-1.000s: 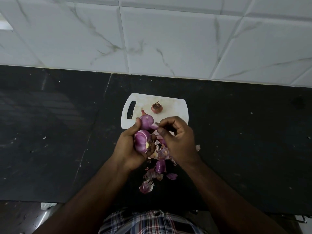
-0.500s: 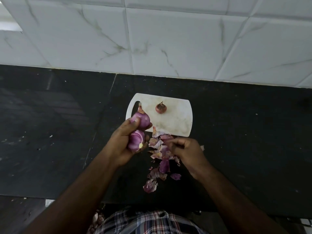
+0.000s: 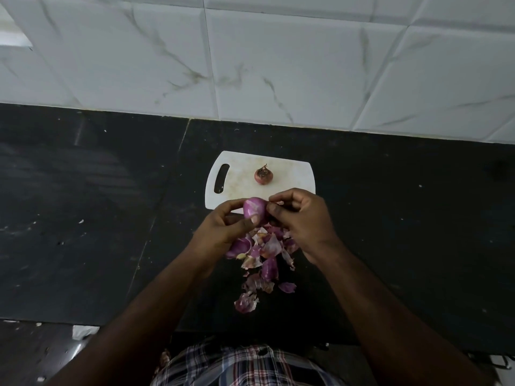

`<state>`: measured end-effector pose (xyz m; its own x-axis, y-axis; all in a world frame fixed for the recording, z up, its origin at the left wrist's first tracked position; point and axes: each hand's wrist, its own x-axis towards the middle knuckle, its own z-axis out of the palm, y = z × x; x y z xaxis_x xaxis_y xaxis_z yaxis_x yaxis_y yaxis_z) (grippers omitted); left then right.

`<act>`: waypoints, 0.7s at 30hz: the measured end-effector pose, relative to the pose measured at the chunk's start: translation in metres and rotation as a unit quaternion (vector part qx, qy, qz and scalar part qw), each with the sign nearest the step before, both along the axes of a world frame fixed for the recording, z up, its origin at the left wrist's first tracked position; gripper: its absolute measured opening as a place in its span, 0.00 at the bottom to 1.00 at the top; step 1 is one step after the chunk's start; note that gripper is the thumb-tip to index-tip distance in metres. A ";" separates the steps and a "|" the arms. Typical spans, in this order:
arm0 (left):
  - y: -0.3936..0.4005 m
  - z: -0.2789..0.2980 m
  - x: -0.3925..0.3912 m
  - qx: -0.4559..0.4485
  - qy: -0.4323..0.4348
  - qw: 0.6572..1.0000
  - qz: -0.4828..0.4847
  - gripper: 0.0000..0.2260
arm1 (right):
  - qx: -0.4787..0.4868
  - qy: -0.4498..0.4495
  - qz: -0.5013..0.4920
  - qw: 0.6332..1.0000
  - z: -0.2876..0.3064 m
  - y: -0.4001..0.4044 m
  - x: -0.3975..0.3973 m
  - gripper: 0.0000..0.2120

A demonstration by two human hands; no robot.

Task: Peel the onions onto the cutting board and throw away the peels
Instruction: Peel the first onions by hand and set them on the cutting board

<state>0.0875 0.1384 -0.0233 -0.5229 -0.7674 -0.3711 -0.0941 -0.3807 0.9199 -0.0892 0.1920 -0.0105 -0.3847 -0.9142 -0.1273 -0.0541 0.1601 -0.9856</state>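
Purple onions [image 3: 255,210]: 2, unpeeled onion [image 3: 263,175]: 1

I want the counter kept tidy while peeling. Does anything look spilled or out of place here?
Yes. The onion peels lie scattered on the black counter in front of the cutting board, not on it. Only one unpeeled onion sits on the board.

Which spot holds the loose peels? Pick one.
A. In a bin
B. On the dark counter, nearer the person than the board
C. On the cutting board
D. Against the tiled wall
B: the peels lie heaped on the dark counter, nearer the person than the cutting board.
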 end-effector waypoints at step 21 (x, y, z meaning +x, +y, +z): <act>-0.002 0.021 -0.012 -0.112 -0.146 0.982 0.028 0.07 | -0.041 0.131 0.031 0.990 -0.006 0.014 0.015 0.07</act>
